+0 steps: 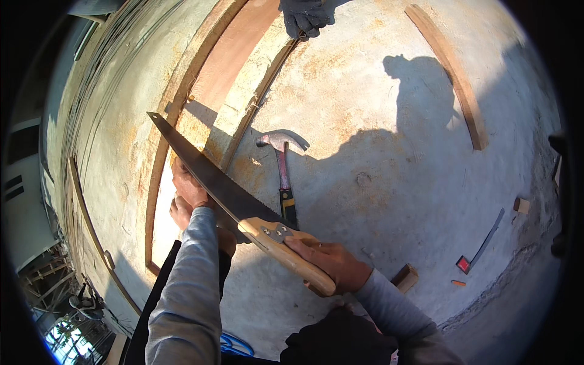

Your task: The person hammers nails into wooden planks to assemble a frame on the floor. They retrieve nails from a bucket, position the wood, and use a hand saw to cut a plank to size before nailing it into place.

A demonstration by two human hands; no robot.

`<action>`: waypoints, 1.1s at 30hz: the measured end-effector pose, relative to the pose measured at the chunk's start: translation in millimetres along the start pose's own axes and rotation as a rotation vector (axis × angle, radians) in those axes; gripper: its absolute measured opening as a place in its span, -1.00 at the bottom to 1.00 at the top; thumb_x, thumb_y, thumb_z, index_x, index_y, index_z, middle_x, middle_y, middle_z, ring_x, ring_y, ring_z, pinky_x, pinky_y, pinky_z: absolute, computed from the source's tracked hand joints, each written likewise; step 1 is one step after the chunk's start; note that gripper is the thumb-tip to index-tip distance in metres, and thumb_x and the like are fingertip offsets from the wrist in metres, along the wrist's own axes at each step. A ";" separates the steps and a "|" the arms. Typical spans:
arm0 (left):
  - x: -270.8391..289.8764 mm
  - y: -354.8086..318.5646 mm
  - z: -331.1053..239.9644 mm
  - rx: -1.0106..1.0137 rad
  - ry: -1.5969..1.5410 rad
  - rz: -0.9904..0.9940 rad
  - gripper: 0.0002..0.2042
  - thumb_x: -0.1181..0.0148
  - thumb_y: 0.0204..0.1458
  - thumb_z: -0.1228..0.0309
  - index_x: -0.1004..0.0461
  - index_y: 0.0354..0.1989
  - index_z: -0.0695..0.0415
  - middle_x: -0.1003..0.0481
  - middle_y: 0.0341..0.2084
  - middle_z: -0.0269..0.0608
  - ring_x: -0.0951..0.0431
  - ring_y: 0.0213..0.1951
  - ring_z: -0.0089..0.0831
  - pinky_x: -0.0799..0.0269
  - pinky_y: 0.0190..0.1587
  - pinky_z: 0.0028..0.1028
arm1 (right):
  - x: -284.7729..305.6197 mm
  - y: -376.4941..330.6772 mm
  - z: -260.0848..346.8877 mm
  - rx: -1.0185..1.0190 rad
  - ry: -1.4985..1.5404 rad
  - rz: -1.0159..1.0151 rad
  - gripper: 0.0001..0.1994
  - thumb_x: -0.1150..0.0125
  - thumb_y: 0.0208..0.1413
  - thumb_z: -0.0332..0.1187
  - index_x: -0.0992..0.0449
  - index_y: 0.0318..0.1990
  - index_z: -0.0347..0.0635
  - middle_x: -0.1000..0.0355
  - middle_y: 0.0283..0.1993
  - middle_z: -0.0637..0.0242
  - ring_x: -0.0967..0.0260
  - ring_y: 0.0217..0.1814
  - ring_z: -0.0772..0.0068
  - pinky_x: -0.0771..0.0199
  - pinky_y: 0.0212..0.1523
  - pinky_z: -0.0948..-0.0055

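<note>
My right hand (331, 263) grips the pale wooden handle of a hand saw (210, 179). Its dark blade runs up and to the left across a long wooden panel frame (228, 58) lying on the concrete. My left hand (187, 190) presses down on the wood just under the blade. At the panel's far end a co-worker's dark gloved hand (304, 17) holds the frame. A claw hammer (281, 167) with a red and black handle lies on the concrete just right of the saw.
A long wooden plank (453, 76) lies at the upper right. A small wood offcut (406, 277), another block (521, 205), a thin metal strip with a red tip (480, 246) and an orange scrap (458, 283) lie at right. The slab's edge drops off at left.
</note>
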State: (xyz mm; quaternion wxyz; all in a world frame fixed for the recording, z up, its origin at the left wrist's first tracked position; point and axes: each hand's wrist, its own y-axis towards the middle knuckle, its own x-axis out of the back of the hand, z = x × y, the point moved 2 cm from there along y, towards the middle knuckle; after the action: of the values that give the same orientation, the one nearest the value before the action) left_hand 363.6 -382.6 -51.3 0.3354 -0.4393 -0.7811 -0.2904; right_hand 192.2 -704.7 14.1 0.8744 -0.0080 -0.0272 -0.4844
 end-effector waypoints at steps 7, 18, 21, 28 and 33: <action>-1.9 -1.1 5.6 -0.095 -0.025 0.012 -0.75 -0.16 0.17 0.24 -0.55 -0.16 0.18 -0.60 -0.38 -0.19 -0.58 -0.31 -0.37 -0.44 -0.22 -0.38 | -7.2 -17.0 -12.9 0.205 -0.082 -0.155 -0.22 -0.35 0.01 -0.40 -0.15 0.43 -0.21 -0.54 -0.02 -0.07 -0.61 -0.17 0.06 -0.63 -0.11 0.23; -2.6 2.7 11.2 -0.045 -0.083 0.050 -0.78 -0.19 0.10 0.28 -0.53 -0.22 0.17 -0.54 -0.30 -0.12 -0.59 -0.25 -0.22 -0.45 -0.18 -0.31 | -6.1 -28.5 -13.7 0.170 -0.056 -0.139 -0.23 -0.36 -0.01 -0.41 -0.20 0.41 -0.21 -0.54 -0.02 -0.08 -0.61 -0.18 0.04 -0.64 -0.03 0.25; -2.8 6.4 7.8 0.013 -0.101 0.036 -0.76 -0.17 0.21 0.24 -0.54 -0.19 0.19 -0.58 -0.41 -0.28 -0.52 -0.37 -0.55 -0.41 -0.30 -0.50 | -6.0 -10.8 -10.9 0.105 -0.013 -0.085 -0.23 -0.35 0.00 -0.41 -0.18 0.42 -0.22 -0.53 0.03 -0.10 -0.61 -0.18 0.02 -0.64 -0.02 0.22; 2.1 1.3 -3.7 -0.057 -0.069 0.053 -0.77 -0.19 0.11 0.25 -0.54 -0.21 0.15 -0.58 -0.37 -0.13 -0.58 -0.31 -0.27 -0.44 -0.21 -0.34 | -2.5 -23.0 -2.6 0.243 -0.120 -0.237 -0.13 -0.37 -0.05 -0.36 -0.09 0.45 -0.15 -0.58 -0.11 0.01 -0.62 -0.21 0.05 -0.65 -0.10 0.25; 0.7 5.3 -3.3 -0.046 -0.055 0.044 -0.69 -0.16 0.18 0.16 -0.54 -0.23 0.20 -0.59 -0.44 -0.24 -0.54 -0.37 -0.48 -0.44 -0.26 -0.44 | -11.8 -1.4 -10.7 0.097 0.001 -0.091 -0.16 -0.37 -0.04 -0.37 -0.13 0.44 -0.17 -0.57 -0.04 -0.01 -0.61 -0.16 0.01 -0.66 -0.06 0.25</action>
State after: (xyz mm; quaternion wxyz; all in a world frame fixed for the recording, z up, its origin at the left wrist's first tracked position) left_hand 368.9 -382.4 -47.9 0.3100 -0.4718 -0.7733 -0.2885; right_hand 185.1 -695.8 2.8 0.8507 0.0359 -0.0506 -0.5219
